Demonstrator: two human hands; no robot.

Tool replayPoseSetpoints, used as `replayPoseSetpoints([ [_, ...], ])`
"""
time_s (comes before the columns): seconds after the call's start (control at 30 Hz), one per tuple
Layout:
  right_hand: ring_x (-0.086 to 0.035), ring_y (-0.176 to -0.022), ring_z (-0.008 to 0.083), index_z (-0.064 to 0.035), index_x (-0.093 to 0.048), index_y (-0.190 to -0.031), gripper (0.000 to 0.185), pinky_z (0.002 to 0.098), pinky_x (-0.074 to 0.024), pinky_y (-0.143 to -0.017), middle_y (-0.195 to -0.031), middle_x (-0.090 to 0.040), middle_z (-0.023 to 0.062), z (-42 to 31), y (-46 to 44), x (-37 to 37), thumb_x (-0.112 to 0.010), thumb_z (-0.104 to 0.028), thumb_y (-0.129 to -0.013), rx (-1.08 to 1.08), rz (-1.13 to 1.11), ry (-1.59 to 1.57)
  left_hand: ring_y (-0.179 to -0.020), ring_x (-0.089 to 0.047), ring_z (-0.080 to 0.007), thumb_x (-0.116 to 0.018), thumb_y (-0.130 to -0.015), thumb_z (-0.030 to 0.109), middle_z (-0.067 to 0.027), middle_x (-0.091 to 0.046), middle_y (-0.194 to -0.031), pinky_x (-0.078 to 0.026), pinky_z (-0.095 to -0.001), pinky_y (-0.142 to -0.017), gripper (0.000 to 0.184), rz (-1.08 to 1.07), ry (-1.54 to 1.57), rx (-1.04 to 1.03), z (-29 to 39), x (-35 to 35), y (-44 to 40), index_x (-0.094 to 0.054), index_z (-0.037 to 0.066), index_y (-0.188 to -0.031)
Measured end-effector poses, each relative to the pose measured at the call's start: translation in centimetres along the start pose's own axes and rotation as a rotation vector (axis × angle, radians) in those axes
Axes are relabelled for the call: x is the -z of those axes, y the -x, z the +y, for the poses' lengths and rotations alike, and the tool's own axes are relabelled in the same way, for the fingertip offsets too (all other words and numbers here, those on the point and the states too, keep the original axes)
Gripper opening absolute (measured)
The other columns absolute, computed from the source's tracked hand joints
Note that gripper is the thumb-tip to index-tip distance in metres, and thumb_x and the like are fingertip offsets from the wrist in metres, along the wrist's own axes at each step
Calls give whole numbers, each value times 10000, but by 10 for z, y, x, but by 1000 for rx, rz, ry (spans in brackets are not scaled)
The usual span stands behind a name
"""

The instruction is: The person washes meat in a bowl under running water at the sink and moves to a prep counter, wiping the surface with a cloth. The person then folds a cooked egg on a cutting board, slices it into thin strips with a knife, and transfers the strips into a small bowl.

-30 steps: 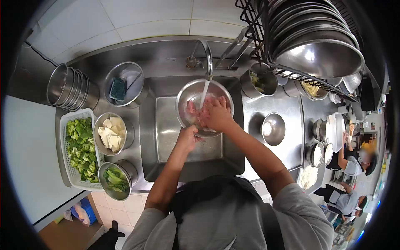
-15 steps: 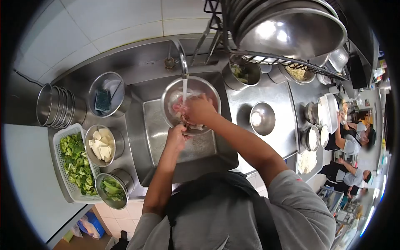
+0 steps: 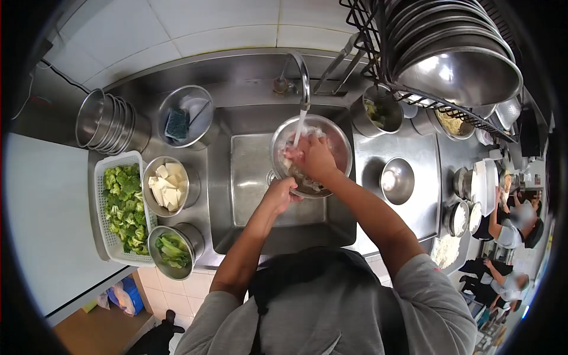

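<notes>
A metal bowl [image 3: 346, 142] sits under the running tap [image 3: 306, 83], over the right half of the sink [image 3: 248, 154]. Inside it are wet, pinkish pieces that look like raw meat [image 3: 302, 144], in water. My left hand [image 3: 282, 196] grips the bowl's near rim at its lower left. Down in the bowl, my right hand [image 3: 318, 158] has its fingers bent into the meat beside the falling water. Its fingertips are partly hidden by the pieces and the splash.
Left of the sink stand a white basket of broccoli [image 3: 125, 207], a pot of white chunks [image 3: 168, 186], a pot of leafy greens [image 3: 171, 251] and stacked pots [image 3: 97, 124]. A small bowl [image 3: 397, 180] lies right. Racked bowls [image 3: 461, 83] overhang there. Two people work far right.
The camera view has shifted, so the whole scene sits farther right. My right hand has moved slightly leftward within the bowl. My left hand keeps its hold on the rim; water still runs.
</notes>
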State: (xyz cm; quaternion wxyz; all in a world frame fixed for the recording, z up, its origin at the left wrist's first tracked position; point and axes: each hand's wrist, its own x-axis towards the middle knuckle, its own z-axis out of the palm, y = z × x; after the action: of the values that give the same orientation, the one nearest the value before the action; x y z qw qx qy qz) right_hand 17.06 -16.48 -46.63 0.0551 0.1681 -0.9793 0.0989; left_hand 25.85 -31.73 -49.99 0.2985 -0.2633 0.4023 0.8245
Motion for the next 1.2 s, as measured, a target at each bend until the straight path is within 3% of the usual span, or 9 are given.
replayPoseSetpoints([
  [0.1, -504, -1370, 482, -126, -604, -1404, 594, 550, -529, -1010, -1380, -583, 259, 28, -38, 2, -742, -290, -850, -72, -674, -356, -850, -685, -261, -624, -819, 127, -105, -704, -1005, -592, -440, -672, 291, 75, 23, -6, -8, -2, -2, -646, 18, -1088],
  [0.17, -560, -1263, 498, -160, -568, -1438, 647, 533, -549, -991, -1476, -482, 248, 25, -31, 20, -770, -242, -829, 48, -652, -285, -861, -685, -263, -625, -811, 124, -107, -707, -1011, -592, -441, -673, 308, 79, 82, -13, -13, 14, -18, -645, 21, -1101],
  [0.27, -673, -1100, 454, -169, -551, -1443, 698, 490, -580, -945, -1379, -560, 262, 14, 2, 37, -813, -217, -798, 269, -373, 75, -875, -686, -268, -624, -801, 117, -106, -708, -1035, -592, -442, -688, 357, 66, 82, -10, 1, 27, -17, -639, 29, -1147],
  [0.43, -567, -1279, 472, -145, -512, -1483, 786, 499, -517, -1071, -1386, -531, 282, 28, -27, 7, -848, -283, -786, -197, -497, -205, -920, -686, -272, -617, -794, 108, -101, -707, -1084, -590, -445, -744, 437, 55, -11, 4, -4, 16, -12, -630, 56, -1227],
  [0.53, -575, -1263, 476, -127, -517, -1475, 820, 509, -516, -1067, -1400, -517, 297, 14, -23, 26, -868, -310, -756, -91, -478, -449, -951, -683, -263, -613, -797, 106, -96, -703, -1088, -596, -445, -744, 428, 92, 33, -19, -13, 15, -10, -636, 62, -1222],
  [0.7, -653, -1120, 473, -106, -522, -1470, 828, 492, -538, -1013, -1340, -587, 306, 15, -8, 20, -873, -282, -741, 165, -174, -145, -967, -677, -260, -604, -812, 94, -106, -688, -1131, -586, -444, -744, 414, 37, 7, 16, -3, 13, 1, -632, 51, -1223],
  [0.93, -685, -1085, 447, -65, -675, -1301, 656, 460, -549, -988, -1352, -601, 269, 18, -24, 0, -851, -408, -770, -243, -339, -363, -901, -688, -258, -618, -835, 134, -110, -704, -1026, -593, -444, -767, 245, 63, 63, -21, -18, 16, -21, -663, 34, -1054],
  [1.03, -647, -1154, 476, -60, -673, -1305, 645, 481, -532, -1022, -1370, -588, 283, -13, -36, 76, -847, -378, -772, -197, -719, -431, -911, -686, -257, -626, -835, 143, -117, -708, -1055, -595, -440, -771, 309, 37, 96, 5, -11, 20, -20, -672, 27, -1118],
  [1.2, -580, -1274, 500, -82, -573, -1426, 728, 509, -523, -1045, -1551, -401, 328, 1, -16, 19, -812, -232, -755, 48, -262, -136, -938, -690, -261, -611, -821, 102, -90, -692, -1128, -584, -460, -787, 417, -27, -40, 15, 7, 4, -2, -640, 45, -1233],
])
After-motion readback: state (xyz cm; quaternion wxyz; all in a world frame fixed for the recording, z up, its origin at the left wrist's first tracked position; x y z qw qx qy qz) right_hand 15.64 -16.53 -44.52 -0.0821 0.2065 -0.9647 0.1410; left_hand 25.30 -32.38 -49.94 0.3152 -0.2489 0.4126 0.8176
